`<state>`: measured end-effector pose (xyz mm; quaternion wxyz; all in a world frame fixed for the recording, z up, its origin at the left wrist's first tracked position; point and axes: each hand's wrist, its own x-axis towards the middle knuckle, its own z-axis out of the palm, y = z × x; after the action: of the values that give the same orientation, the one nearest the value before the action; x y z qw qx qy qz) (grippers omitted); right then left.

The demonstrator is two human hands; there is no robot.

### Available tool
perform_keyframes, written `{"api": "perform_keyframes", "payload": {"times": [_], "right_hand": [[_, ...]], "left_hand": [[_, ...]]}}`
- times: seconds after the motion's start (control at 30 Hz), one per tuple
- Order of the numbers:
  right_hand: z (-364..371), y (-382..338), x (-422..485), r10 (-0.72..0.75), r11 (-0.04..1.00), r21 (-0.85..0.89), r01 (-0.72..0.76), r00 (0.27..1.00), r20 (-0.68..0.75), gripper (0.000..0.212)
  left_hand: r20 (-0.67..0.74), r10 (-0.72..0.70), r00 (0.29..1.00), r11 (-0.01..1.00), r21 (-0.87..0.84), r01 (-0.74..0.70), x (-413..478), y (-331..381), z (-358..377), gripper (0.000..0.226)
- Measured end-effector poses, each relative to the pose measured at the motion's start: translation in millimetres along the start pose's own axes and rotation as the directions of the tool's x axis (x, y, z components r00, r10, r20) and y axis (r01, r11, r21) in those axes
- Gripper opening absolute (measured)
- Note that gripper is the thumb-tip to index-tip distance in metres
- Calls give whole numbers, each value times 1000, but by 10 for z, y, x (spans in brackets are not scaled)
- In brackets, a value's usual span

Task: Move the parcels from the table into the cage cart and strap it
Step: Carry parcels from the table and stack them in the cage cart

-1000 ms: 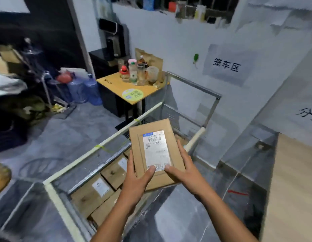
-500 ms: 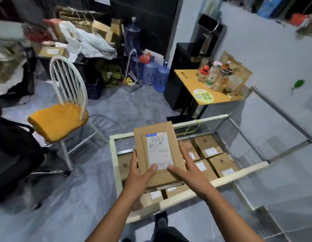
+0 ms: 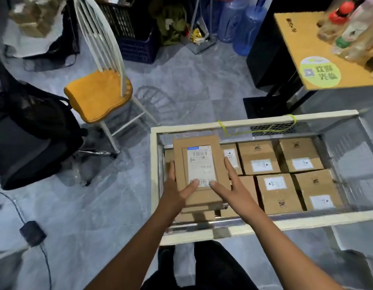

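I hold a flat brown cardboard parcel (image 3: 199, 164) with a white shipping label over the left end of the cage cart (image 3: 252, 123). My left hand (image 3: 177, 190) grips its left edge, thumb on top near the label. My right hand (image 3: 229, 185) holds its right side, thumb on the label's lower corner and fingers spread along the edge. Inside the cart lie several brown parcels (image 3: 277, 191) with white labels, packed in rows. More parcels sit under the held one, mostly hidden.
A white spindle chair (image 3: 100, 93) with an orange seat stands left of the cart. A black office chair (image 3: 31, 135) is further left. An orange table (image 3: 319, 49) with bottles stands behind the cart. Blue water jugs (image 3: 246, 24) and a crate sit at the back.
My view has swung down and over the cart. The parcel, held in both hands throughout, now sits lower, over the cart's left end. My right fingers have spread wider.
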<state>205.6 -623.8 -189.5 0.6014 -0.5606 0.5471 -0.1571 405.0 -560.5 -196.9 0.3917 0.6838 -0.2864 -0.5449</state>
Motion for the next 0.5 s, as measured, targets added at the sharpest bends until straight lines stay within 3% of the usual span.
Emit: {"api": "perform_keyframes", "payload": {"times": [0.13,0.4,0.5], "right_hand": [[-131,373,507,50,999,-21,-49,997,62,86],[170,1474,1671,78,997,-1,-78,989,123,95],[314,1931,2075,89,996,8,-91,988,128,95]], "left_hand": [[-65,-168,984,986,4,168,435,-223,234,105],[-287,-136,948,980,101,171,1534,-1290,457,83],[-322,-135,937,984,66,165,1927,-1709,538,76]]}}
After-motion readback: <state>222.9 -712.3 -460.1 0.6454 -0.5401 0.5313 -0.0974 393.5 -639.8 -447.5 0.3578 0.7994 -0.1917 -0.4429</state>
